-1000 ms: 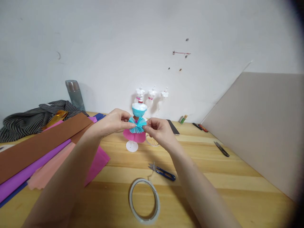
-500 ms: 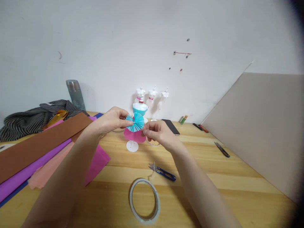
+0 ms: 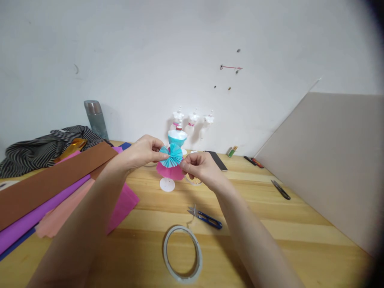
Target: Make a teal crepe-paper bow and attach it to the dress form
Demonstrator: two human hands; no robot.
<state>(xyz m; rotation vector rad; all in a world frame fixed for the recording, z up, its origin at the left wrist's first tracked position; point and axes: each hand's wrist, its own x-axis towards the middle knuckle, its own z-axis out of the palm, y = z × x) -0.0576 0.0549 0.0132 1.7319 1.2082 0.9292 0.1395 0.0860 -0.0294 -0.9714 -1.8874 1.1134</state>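
Blue fan [image 3: 171, 155] — rounder than before

No readable text, numbers or signs anywhere in frame. The blue paper fan [image 3: 171, 156] at centre is plain pleats with no print. The small green item [image 3: 231, 151] right of centre might carry a label, but it's too small to read. The grey flask [image 3: 95, 118] at left shows no marking.
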